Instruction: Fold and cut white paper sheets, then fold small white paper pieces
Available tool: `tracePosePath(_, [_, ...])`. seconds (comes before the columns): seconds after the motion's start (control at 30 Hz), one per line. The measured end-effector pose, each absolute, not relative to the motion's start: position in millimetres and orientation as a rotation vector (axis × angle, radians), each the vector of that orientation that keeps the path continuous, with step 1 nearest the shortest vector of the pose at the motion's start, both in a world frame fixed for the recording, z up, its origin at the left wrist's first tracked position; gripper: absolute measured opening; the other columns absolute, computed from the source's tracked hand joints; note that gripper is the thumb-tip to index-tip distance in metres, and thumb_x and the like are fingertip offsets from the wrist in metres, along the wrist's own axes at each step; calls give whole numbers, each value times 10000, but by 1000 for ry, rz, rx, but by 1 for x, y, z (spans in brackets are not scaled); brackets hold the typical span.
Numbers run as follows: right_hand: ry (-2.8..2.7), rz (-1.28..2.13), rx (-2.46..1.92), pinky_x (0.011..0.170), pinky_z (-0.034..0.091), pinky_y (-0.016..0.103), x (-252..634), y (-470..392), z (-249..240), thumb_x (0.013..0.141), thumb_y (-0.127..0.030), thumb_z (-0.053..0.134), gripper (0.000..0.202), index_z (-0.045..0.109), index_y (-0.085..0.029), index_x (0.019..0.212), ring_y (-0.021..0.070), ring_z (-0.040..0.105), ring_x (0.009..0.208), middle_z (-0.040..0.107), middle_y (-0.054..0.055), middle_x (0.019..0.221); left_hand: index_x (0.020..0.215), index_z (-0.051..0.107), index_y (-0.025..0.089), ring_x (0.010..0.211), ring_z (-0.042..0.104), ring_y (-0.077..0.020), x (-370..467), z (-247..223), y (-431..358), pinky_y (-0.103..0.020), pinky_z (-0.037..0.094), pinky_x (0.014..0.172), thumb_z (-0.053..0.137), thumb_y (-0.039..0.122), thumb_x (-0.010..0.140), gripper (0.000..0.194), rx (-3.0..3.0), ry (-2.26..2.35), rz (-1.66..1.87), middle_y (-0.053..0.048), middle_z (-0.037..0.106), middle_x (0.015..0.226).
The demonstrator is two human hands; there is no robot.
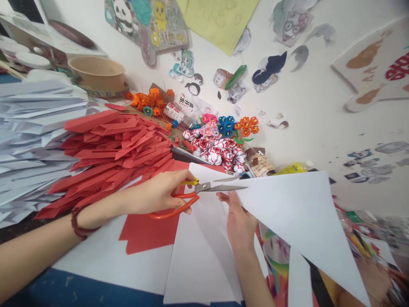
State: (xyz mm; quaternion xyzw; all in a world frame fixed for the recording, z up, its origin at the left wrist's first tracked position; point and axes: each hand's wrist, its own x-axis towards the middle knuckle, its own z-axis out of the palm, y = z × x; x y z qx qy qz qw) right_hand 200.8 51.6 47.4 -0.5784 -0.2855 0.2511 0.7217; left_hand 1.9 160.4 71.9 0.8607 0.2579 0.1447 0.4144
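Observation:
My left hand (159,192) is closed on the scissors (204,187), its fingers through the red-orange and yellow handles. The blades are spread slightly and point right, their tips at the left corner of a white paper sheet (297,209). My right hand (241,224) pinches that sheet near the same corner, holding it raised and tilted. Below both hands lie more white sheets (201,256), and a piece of red paper (150,232) shows beside them.
Folded red paper strips (118,149) and folded white strips (35,136) are piled at left. Red-and-white paper flowers (217,151), small colourful flowers (226,125) and a tan round tub (97,72) stand by the wall. A blue surface (105,290) shows at the front.

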Motion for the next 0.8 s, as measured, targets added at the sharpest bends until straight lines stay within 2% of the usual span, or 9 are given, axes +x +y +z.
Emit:
tracePosePath(0.13, [-629, 569, -1289, 711, 560, 410, 197, 52, 47, 705, -350, 795, 348, 678, -130, 948, 225, 715, 648, 733, 40, 753, 1149, 533, 220, 759, 621, -164, 3, 75, 159, -217, 399, 601, 624, 376, 813, 382, 2126, 651, 339, -6, 661, 861])
tracePosePath(0.2, [-651, 539, -1309, 701, 573, 420, 197, 52, 48, 705, -357, 782, 326, 688, -142, 932, 240, 722, 665, 746, 52, 777, 1136, 541, 220, 735, 604, -157, 4, 74, 159, -219, 391, 593, 628, 403, 811, 384, 2136, 642, 341, -7, 658, 864])
tracePosePath(0.37, [-714, 520, -1332, 690, 609, 429, 203, 53, 47, 707, -345, 732, 148, 738, -334, 854, 261, 736, 744, 776, 24, 850, 1121, 561, 231, 668, 571, -130, 4, 68, 162, -217, 382, 575, 663, 423, 777, 407, 2170, 607, 412, 4, 654, 886])
tracePosePath(0.47, [-743, 521, -1319, 690, 623, 446, 206, 53, 45, 700, -337, 714, 173, 733, -415, 853, 273, 743, 765, 776, -9, 863, 1118, 558, 228, 707, 588, -130, 4, 66, 162, -215, 403, 610, 636, 388, 799, 365, 2142, 595, 414, 2, 666, 919])
tracePosePath(0.8, [-762, 540, -1313, 704, 635, 469, 206, 52, 46, 697, -350, 704, 194, 730, -408, 880, 299, 745, 849, 778, -6, 883, 1135, 559, 222, 659, 534, -124, 5, 65, 161, -211, 356, 571, 653, 476, 790, 438, 2177, 594, 429, 15, 621, 823])
